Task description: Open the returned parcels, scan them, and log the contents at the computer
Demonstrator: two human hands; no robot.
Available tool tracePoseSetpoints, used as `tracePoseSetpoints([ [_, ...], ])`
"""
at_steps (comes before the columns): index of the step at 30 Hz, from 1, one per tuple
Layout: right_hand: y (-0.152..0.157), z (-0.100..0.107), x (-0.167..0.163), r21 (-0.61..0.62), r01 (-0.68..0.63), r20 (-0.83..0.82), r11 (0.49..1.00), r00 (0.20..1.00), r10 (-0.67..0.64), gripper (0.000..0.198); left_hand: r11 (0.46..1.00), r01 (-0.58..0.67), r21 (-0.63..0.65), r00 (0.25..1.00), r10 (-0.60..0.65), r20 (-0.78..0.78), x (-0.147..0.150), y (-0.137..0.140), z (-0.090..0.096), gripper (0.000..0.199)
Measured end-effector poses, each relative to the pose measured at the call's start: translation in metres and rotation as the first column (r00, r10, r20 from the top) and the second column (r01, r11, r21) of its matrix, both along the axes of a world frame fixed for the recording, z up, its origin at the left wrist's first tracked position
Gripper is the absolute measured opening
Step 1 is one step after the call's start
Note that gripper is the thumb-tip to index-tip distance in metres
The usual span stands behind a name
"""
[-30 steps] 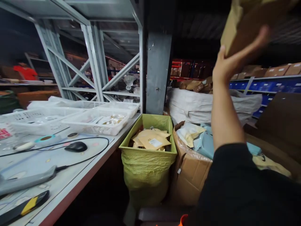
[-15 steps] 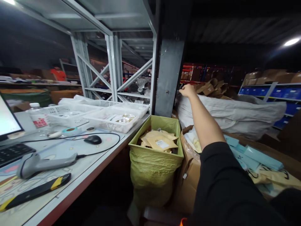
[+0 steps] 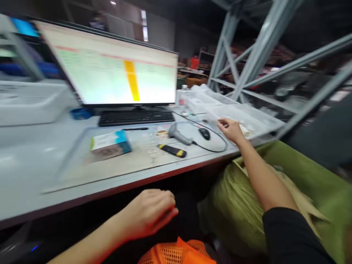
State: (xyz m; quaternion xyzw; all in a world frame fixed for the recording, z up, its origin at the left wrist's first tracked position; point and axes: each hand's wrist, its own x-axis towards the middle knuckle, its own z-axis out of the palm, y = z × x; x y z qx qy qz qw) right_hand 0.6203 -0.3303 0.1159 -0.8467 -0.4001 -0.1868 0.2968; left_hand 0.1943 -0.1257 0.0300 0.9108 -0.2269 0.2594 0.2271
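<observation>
My right hand [image 3: 231, 130] hovers at the right end of the desk, in front of a white plastic basket [image 3: 260, 113]. Its fingers are loosely bent, apart from the thumb, and nothing shows in them. A black mouse [image 3: 204, 134] lies just left of it, with a grey barcode scanner [image 3: 180, 135] and a black-and-yellow utility knife [image 3: 172, 150] farther left. My left hand [image 3: 154, 211] is held below the desk's front edge, fingers curled together, with no object visible in it. Its palm is hidden.
A monitor [image 3: 110, 69] and black keyboard [image 3: 136, 118] stand at the back, with a small blue-and-white box [image 3: 110, 145] in front. A yellow-green sack-lined bin [image 3: 236, 198] holding envelopes [image 3: 297, 194] stands right. Grey shelf struts [image 3: 255, 55] rise behind; a person in orange [image 3: 195, 62] is far off.
The view has swung left to the desk and monitor. My right hand has come from over the bulky white sack to beside the basket. My left hand has come into view.
</observation>
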Motion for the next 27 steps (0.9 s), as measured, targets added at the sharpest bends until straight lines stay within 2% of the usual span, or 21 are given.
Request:
tracePoseSetpoints([
  [2,0.050,-0.045,0.016,0.003,-0.106,-0.036,0.994,0.994,0.106,0.033,0.974,-0.218,-0.067,0.976,0.217,-0.012,-0.009,0.039,0.003,0.014],
  [3,0.068,-0.062,0.022,0.023,-0.123,-0.037,0.992,0.992,0.124,0.034,0.933,-0.341,-0.112,0.940,0.342,-0.011,-0.013,0.062,0.004,0.014],
  [5,0.092,-0.091,0.034,0.060,-0.139,-0.038,0.989,0.989,0.141,0.040,0.793,-0.572,-0.210,0.812,0.584,-0.007,-0.022,0.113,0.008,0.016],
  [7,0.101,-0.118,0.050,0.080,-0.127,-0.034,0.989,0.991,0.130,0.052,0.600,-0.737,-0.311,0.639,0.768,-0.034,-0.028,0.170,0.011,0.021],
  [9,0.102,-0.145,0.070,-0.018,-0.056,-0.012,0.998,0.998,0.056,0.064,0.413,-0.822,-0.393,0.486,0.868,-0.104,-0.027,0.230,0.013,0.027],
  [10,0.101,-0.157,0.080,-0.053,-0.037,0.003,0.998,0.999,0.037,0.069,0.336,-0.849,-0.409,0.425,0.893,-0.149,-0.022,0.260,0.013,0.027],
  [12,0.098,-0.178,0.097,-0.070,0.026,0.049,0.997,0.999,-0.023,0.076,0.263,-0.882,-0.390,0.353,0.918,-0.180,-0.004,0.314,0.011,0.024],
  [14,0.095,-0.191,0.106,-0.084,0.071,0.066,0.994,0.996,-0.066,0.076,0.240,-0.908,-0.343,0.317,0.929,-0.190,0.023,0.356,0.005,0.019],
  [17,0.091,-0.196,0.107,-0.091,0.098,0.052,0.991,0.994,-0.094,0.071,0.251,-0.931,-0.265,0.307,0.931,-0.199,0.062,0.391,-0.013,0.021],
  [21,0.089,-0.192,0.101,-0.092,0.084,0.040,0.992,0.996,-0.080,0.069,0.273,-0.945,-0.179,0.307,0.930,-0.202,0.092,0.400,-0.041,0.040],
  [25,0.089,-0.191,0.102,-0.050,0.041,0.049,0.998,0.998,-0.039,0.065,0.333,-0.939,-0.085,0.343,0.912,-0.225,0.095,0.399,-0.056,0.054],
  [27,0.090,-0.192,0.103,-0.047,0.032,0.077,0.998,0.997,-0.029,0.065,0.344,-0.938,-0.049,0.345,0.906,-0.244,0.093,0.399,-0.059,0.058],
])
